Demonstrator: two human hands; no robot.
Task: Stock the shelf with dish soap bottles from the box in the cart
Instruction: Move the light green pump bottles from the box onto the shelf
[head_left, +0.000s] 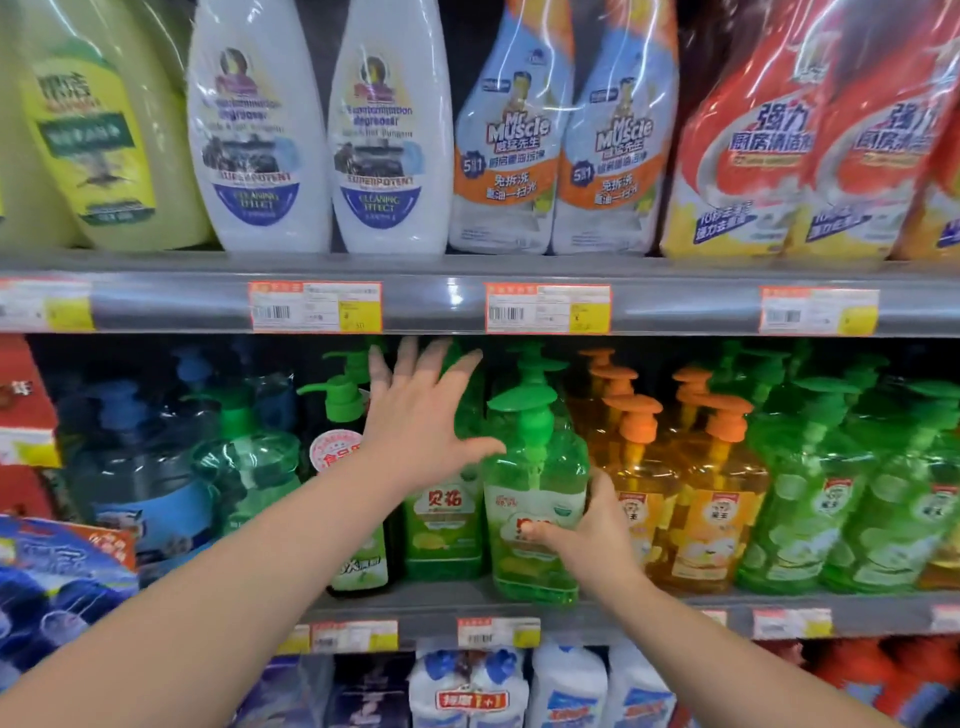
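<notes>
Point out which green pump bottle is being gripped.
The light green clear plastic pump bottle left of the orange pump bottles; the right hand grips its labelled body.

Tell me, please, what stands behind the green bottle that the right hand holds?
Behind the green bottle, gripped by the right hand, another green pump head shows. That bottle's body is covered, so the row's depth cannot be seen.

Right hand (592, 540) around green bottle (519, 488) on shelf (431, 605)
</notes>
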